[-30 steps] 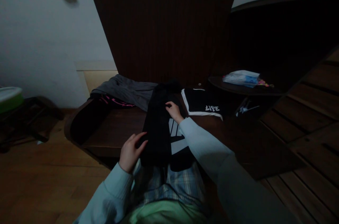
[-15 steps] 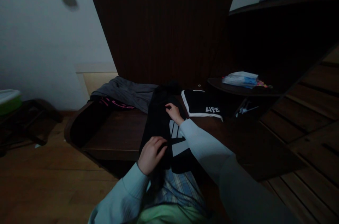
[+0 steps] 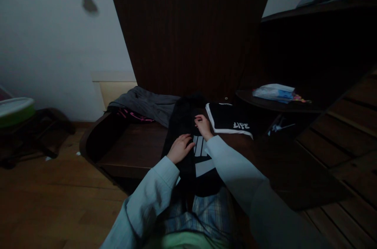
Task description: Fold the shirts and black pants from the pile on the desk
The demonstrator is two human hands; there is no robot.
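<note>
A black garment with a pale block print lies lengthwise over the bench and towards my lap. My left hand rests flat on its left part, fingers extended. Higher up, on the right part above the print, my right hand touches the cloth with its fingers loosely bent and a little apart. Neither hand visibly grips the cloth. Just right of my right hand lies a folded black garment with white edges and the letters LIFE. The dark cloth makes folds hard to see.
The dark wooden bench has a curved left end, where a grey garment is draped over dark cloth with pink marks. A plastic packet lies on the shelf at right. A green-sided container stands at far left.
My left hand has moved up and forward along the black garment, closer to my right hand. My right hand stays at about the same place on the cloth. The view has shifted slightly.
</note>
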